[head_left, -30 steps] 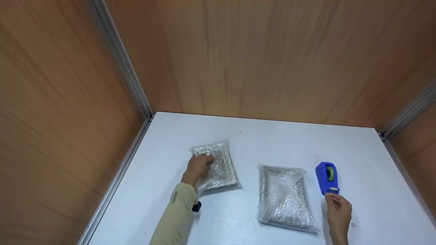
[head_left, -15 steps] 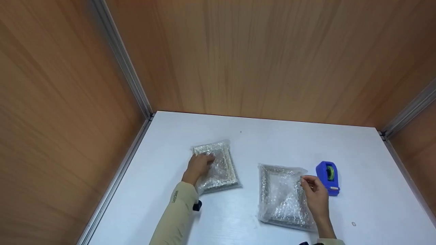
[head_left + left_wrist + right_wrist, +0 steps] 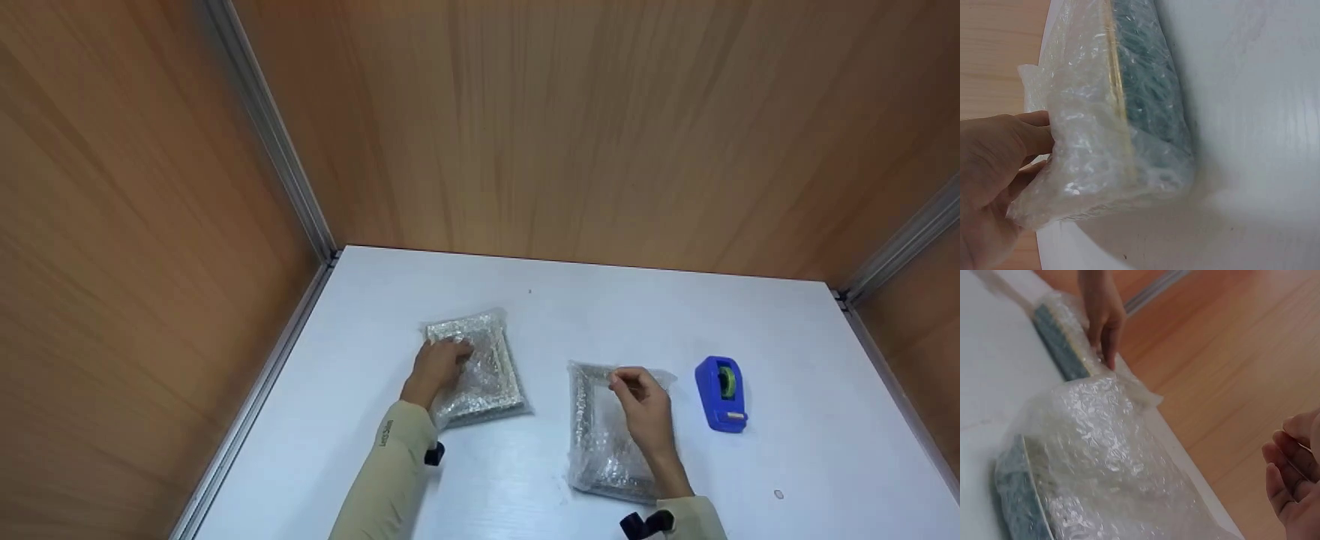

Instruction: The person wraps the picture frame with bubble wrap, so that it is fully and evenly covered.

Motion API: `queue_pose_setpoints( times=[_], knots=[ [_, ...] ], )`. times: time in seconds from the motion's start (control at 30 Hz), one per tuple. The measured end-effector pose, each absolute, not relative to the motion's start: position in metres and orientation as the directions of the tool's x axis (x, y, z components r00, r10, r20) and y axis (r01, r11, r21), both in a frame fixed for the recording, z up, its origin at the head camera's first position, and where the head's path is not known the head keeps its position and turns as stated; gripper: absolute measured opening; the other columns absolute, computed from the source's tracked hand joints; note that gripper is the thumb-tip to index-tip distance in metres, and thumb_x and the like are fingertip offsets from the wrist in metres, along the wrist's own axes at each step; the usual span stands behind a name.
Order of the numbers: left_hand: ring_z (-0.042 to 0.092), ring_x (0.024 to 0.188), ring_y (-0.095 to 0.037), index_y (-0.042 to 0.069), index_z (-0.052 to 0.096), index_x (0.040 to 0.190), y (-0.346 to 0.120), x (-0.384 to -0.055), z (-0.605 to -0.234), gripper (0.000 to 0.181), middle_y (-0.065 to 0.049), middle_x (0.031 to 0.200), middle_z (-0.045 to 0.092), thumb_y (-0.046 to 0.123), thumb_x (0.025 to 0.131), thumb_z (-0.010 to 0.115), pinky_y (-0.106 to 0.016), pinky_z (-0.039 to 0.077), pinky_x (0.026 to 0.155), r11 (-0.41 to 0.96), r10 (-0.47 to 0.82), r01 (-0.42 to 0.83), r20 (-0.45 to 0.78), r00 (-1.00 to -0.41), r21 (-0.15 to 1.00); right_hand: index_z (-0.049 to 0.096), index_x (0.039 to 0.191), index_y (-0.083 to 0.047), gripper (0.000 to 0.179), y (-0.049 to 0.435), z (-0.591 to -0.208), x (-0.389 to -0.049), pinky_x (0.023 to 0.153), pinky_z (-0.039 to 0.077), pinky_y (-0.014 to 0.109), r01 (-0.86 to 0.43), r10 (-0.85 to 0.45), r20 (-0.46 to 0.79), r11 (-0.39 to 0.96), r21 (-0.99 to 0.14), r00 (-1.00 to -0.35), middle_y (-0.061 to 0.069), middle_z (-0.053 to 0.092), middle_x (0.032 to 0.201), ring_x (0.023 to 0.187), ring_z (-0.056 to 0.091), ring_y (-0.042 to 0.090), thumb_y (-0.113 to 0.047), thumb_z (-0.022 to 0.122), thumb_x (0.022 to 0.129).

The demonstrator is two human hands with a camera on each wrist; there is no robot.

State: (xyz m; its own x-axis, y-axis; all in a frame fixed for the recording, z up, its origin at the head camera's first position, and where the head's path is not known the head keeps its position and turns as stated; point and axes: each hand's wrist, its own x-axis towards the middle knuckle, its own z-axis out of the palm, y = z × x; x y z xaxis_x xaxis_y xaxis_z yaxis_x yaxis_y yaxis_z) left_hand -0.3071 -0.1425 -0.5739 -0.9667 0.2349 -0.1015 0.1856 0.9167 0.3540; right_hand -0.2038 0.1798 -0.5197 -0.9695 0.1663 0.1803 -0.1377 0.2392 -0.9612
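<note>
A picture frame in bubble wrap [image 3: 486, 375] lies at the left of the white table. My left hand [image 3: 439, 367] rests on its top, and the fingers touch the loose wrap in the left wrist view. A second bubble-wrapped frame [image 3: 600, 450] lies nearer and to the right. Above its upper part is my right hand [image 3: 646, 409], thumb and index together, pinching a small piece of clear tape that barely shows. In the right wrist view this hand stands apart from the wrap. A blue tape dispenser [image 3: 720, 394] with a green roll sits to the right.
Wooden panels [image 3: 570, 135] rise behind the white table [image 3: 787, 352] and on both sides, joined by metal rails. A small ring-shaped scrap [image 3: 778, 494] lies at the near right.
My right hand has moved left and away from the tape dispenser's cutter, passing over the second wrapped frame. My left hand has stayed on the left package.
</note>
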Motion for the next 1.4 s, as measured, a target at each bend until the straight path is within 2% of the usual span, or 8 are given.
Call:
queue_pose_setpoints(
  times=[0.3,0.53,0.8,0.93,1.03,1.1,1.2,1.4],
  knots=[
    [0.05,0.128,-0.026,0.021,0.062,0.128,-0.141,-0.307,-0.572,0.038,-0.001,0.136,0.057,0.012,0.091,0.062,-0.053,0.023,0.116,0.92,0.221,0.159,-0.138,-0.965,0.358,0.064,0.105,0.006,0.017,0.149,-0.527,-0.214,0.072,0.055,0.028,-0.15,0.036,0.159,0.181,-0.972,-0.987,0.022,0.065,0.095,0.08,0.063,0.017,-0.003,0.062,0.091],
    [0.052,0.126,-0.026,0.021,0.062,0.127,-0.141,-0.305,-0.573,0.038,-0.002,0.134,0.059,0.013,0.091,0.063,-0.053,0.023,0.116,0.91,0.23,0.173,-0.114,-0.966,0.377,0.063,0.106,0.006,0.018,0.12,-0.533,-0.222,0.063,0.05,0.02,-0.163,-0.042,0.158,0.169,-0.972,-0.986,0.024,0.063,0.088,0.071,0.059,0.018,-0.003,0.063,0.09],
    [0.056,0.121,-0.028,0.018,0.065,0.123,-0.14,-0.304,-0.572,0.034,-0.004,0.129,0.062,0.013,0.09,0.064,-0.055,0.027,0.113,0.905,0.247,0.201,-0.078,-0.966,0.374,0.061,0.108,0.005,0.019,0.091,-0.539,-0.23,0.062,0.05,0.025,-0.125,-0.106,0.109,0.16,-0.979,-0.988,0.024,0.064,0.091,0.068,0.055,0.008,-0.004,0.063,0.091],
    [0.058,0.117,-0.028,0.017,0.067,0.119,-0.138,-0.303,-0.571,0.029,-0.005,0.125,0.064,0.012,0.09,0.064,-0.055,0.029,0.112,0.912,0.248,0.206,-0.076,-0.966,0.353,0.059,0.111,0.004,0.022,0.08,-0.537,-0.232,0.063,0.048,0.023,-0.109,-0.158,0.078,0.195,-0.975,-0.984,0.022,0.064,0.093,0.075,0.06,0.027,-0.008,0.061,0.093],
    [0.058,0.116,-0.028,0.018,0.069,0.116,-0.136,-0.304,-0.571,0.027,-0.005,0.126,0.064,0.012,0.09,0.064,-0.056,0.028,0.112,0.919,0.245,0.205,-0.081,-0.966,0.337,0.051,0.124,0.001,0.034,0.074,-0.538,-0.235,0.063,0.047,0.021,-0.099,-0.21,0.056,0.198,-0.975,-0.976,0.024,0.066,0.093,0.083,0.059,0.045,-0.008,0.062,0.092],
    [0.057,0.118,-0.028,0.019,0.068,0.118,-0.134,-0.305,-0.571,0.029,-0.004,0.129,0.062,0.013,0.09,0.065,-0.056,0.028,0.113,0.922,0.241,0.2,-0.085,-0.967,0.331,0.044,0.133,0.0,0.045,0.071,-0.543,-0.24,0.063,0.047,0.021,-0.099,-0.237,0.052,0.189,-0.977,-0.97,0.026,0.066,0.092,0.084,0.058,0.049,-0.006,0.062,0.092],
    [0.056,0.12,-0.028,0.019,0.067,0.12,-0.132,-0.306,-0.572,0.032,-0.003,0.132,0.06,0.014,0.089,0.066,-0.056,0.029,0.112,0.924,0.243,0.205,-0.079,-0.967,0.323,0.034,0.141,-0.003,0.058,0.065,-0.558,-0.25,0.061,0.046,0.02,-0.093,-0.244,0.044,0.192,-0.977,-0.969,0.024,0.068,0.09,0.08,0.06,0.044,-0.005,0.063,0.091],
    [0.054,0.124,-0.028,0.019,0.065,0.124,-0.129,-0.305,-0.573,0.035,-0.003,0.135,0.058,0.012,0.09,0.065,-0.056,0.027,0.113,0.919,0.237,0.196,-0.084,-0.968,0.342,0.029,0.143,-0.005,0.059,0.053,-0.579,-0.263,0.056,0.045,0.022,-0.013,-0.175,-0.024,0.205,-0.979,-0.984,0.017,0.069,0.093,0.074,0.061,0.03,-0.005,0.06,0.092]
  ],
)
